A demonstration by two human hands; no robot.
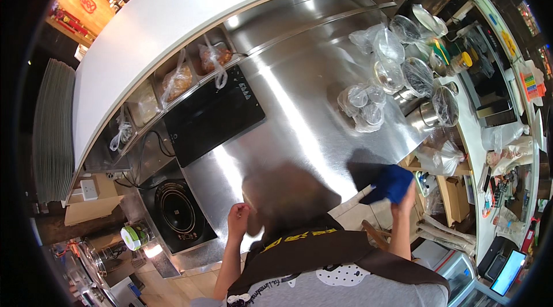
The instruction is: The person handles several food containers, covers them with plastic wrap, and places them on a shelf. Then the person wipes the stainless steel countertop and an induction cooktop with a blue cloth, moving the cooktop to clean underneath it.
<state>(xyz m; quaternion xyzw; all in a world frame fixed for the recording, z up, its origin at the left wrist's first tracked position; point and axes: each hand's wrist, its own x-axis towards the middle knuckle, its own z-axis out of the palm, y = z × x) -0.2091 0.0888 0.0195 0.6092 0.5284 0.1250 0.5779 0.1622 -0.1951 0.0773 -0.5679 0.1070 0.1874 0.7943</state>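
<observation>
My right hand (405, 200) grips a folded blue cloth (394, 182) at the right front edge of the stainless steel worktop (298, 143). The cloth hangs partly past that edge and throws a dark shadow on the steel. My left hand (239, 218) is held above the front edge, with its fingers curled in and nothing visible in them. Beyond that hand, to the left, lies a flat black glass cooktop (216, 114). A black induction hob (175, 212) with a ringed plate sits lower left. A cluster of plastic-wrapped containers (363, 106) stands on the worktop at right.
Metal food pans (157, 78) holding bagged food line the back left, under a curved white counter (181, 9). Film-covered metal pots (432, 108) crowd the right side. A black cable (144, 151) loops beside the cooktop. A green-lidded jar (134, 237) stands lower left.
</observation>
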